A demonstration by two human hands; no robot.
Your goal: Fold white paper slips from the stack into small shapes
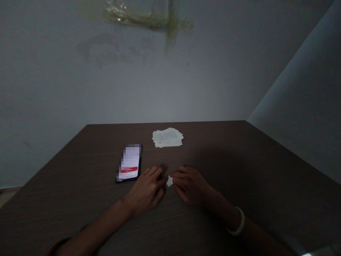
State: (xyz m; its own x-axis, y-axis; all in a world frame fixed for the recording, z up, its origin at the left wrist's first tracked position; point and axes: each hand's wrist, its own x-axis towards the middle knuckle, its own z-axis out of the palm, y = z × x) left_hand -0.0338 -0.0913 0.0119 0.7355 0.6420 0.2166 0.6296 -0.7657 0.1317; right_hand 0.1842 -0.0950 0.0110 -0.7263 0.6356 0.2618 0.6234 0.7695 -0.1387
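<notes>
Between my two hands is a small piece of white paper (169, 181), most of it hidden by the fingers. My left hand (149, 187) is closed on the paper's left side, its fingers curled near the tabletop. From the other side, my right hand (189, 184) pinches the paper's right edge with bent fingers. Farther back on the table lies a loose pile of printed white paper sheets (167, 138), untouched by either hand. A lit smartphone (130, 161) rests flat just beyond and left of my left hand.
The brown wooden table (87, 153) reaches back to a grey wall (213, 78) with tape stuck on it. A second wall surface (301, 113) slants along the right side. A pale bracelet (242, 222) circles my right wrist. Something bright shows at the lower right corner.
</notes>
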